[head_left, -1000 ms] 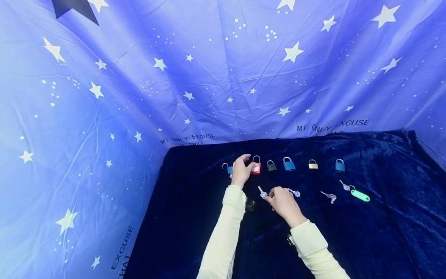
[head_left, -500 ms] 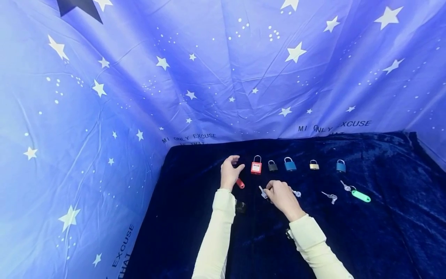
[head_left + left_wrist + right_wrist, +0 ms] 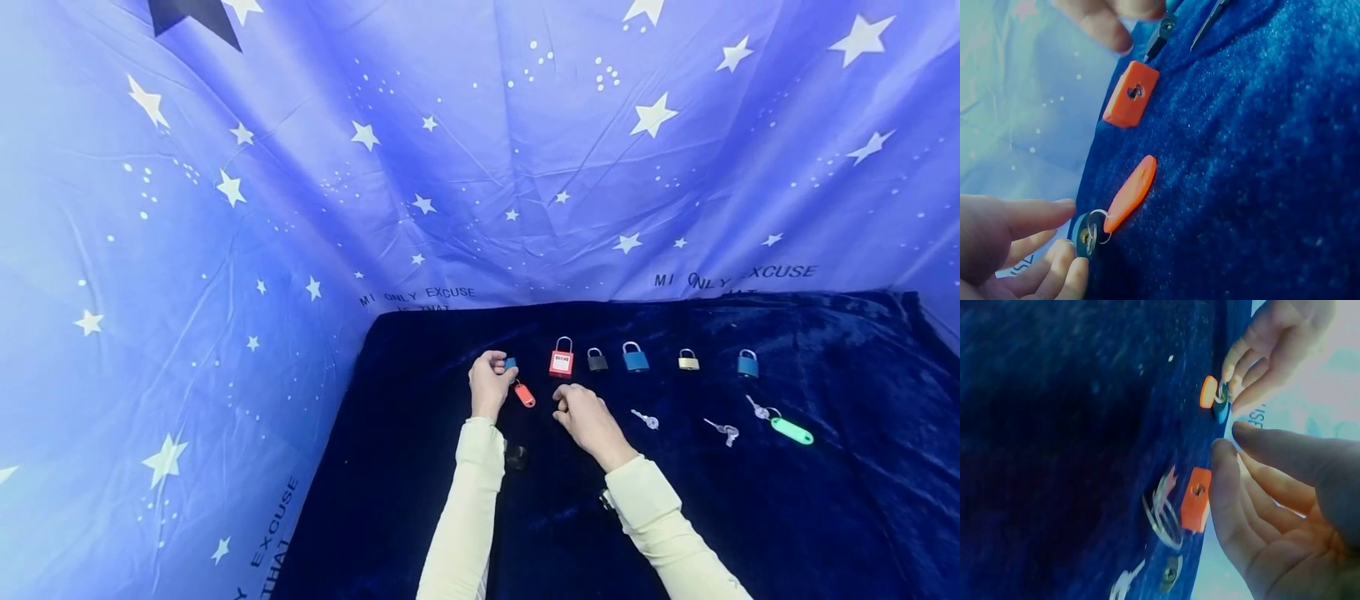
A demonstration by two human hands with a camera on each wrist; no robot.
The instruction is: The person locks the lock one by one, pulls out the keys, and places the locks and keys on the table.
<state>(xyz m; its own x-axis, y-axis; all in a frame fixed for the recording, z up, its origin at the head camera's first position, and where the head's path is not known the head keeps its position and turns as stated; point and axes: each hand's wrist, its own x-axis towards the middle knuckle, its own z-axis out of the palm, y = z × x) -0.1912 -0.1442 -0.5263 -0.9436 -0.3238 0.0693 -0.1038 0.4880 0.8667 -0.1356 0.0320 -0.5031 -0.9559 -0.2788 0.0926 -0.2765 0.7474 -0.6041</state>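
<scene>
My left hand [image 3: 491, 385] is at the leftmost blue padlock [image 3: 511, 364], its thumb and fingers on either side of the body. In the left wrist view a key on a ring stands at the face of this padlock [image 3: 1082, 240], and a red key tag [image 3: 1132, 194] hangs off the ring onto the cloth. My right hand [image 3: 592, 423] hovers in front of the red padlock [image 3: 562, 363], fingers loosely bent and holding nothing visible. In the right wrist view, keys on a ring [image 3: 1163, 515] lie on the cloth near that padlock; the hand hides them from the head view.
Rightward along the row stand a black padlock [image 3: 597, 361], a blue padlock [image 3: 636, 358], a brass padlock [image 3: 688, 361] and another blue padlock [image 3: 747, 364]. Before them lie loose keys [image 3: 646, 420], more keys [image 3: 723, 431] and a green-tagged key set [image 3: 792, 431]. A starry curtain [image 3: 510, 167] rises behind.
My left hand has moved from beside the red padlock to the leftmost blue one. My right hand, earlier at the keys, has shifted slightly left and lifted toward the red padlock.
</scene>
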